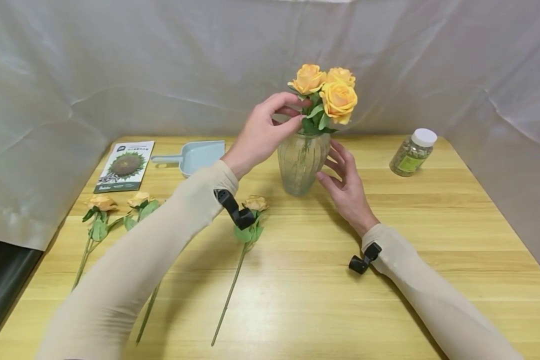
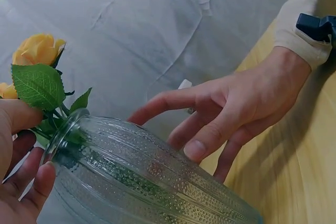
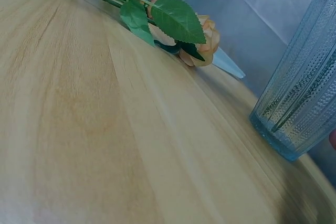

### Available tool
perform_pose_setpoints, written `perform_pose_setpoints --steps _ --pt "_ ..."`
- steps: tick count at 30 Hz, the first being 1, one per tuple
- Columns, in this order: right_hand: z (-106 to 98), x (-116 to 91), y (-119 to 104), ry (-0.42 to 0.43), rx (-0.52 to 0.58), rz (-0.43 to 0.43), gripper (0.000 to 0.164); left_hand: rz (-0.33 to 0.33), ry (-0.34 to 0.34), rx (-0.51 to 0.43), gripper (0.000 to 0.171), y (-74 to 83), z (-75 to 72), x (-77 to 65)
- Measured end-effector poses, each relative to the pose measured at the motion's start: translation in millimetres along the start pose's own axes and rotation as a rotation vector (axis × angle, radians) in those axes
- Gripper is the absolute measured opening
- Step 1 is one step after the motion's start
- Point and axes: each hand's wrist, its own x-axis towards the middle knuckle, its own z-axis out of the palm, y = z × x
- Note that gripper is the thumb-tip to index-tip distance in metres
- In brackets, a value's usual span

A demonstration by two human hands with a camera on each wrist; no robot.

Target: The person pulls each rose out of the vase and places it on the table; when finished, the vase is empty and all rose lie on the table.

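A clear ribbed glass vase (image 1: 302, 162) stands upright toward the back of the table with three yellow-orange roses (image 1: 339, 101) in it. Just above the vase's mouth, my left hand (image 1: 270, 127) pinches a rose by its stem among the green leaves (image 2: 39, 86). My right hand (image 1: 347, 192) is beside the vase's right side, fingers spread and loosely bent, fingertips close to the glass (image 2: 152, 166). Through the glass, the stems show inside the lower vase in the right wrist view.
One rose (image 1: 255, 202) lies on the wooden table (image 1: 306, 300), front of the vase. Two more roses (image 1: 101, 202) lie at left, partly under my left sleeve. Behind them are a seed packet (image 1: 125, 166) and a light blue dustpan (image 1: 202, 156). A white-capped jar (image 1: 413, 152) stands at right.
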Motion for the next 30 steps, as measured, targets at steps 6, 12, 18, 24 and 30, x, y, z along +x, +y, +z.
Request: perform_pose_setpoints --steps 6,12,18,24,30 --pt "0.8 0.3 0.7 0.008 0.010 0.006 0.077 -0.010 0.023 0.007 0.024 -2.8 2.4 5.0" --pt "1.1 -0.1 1.2 0.015 0.009 0.001 0.078 -0.021 0.025 0.037 0.023 -3.6 4.5 6.6" --pt "0.4 0.1 3.1 0.016 0.008 -0.010 0.076 -0.005 0.034 0.040 0.022 -3.0 8.2 7.7" --pt "-0.1 -0.9 3.6 0.019 0.021 -0.012 0.077 0.039 0.073 -0.006 0.022 -6.8 11.8 8.1" --pt "-1.4 -0.6 3.7 0.018 0.028 -0.010 0.078 0.093 0.159 0.007 0.016 -9.5 17.8 9.1"
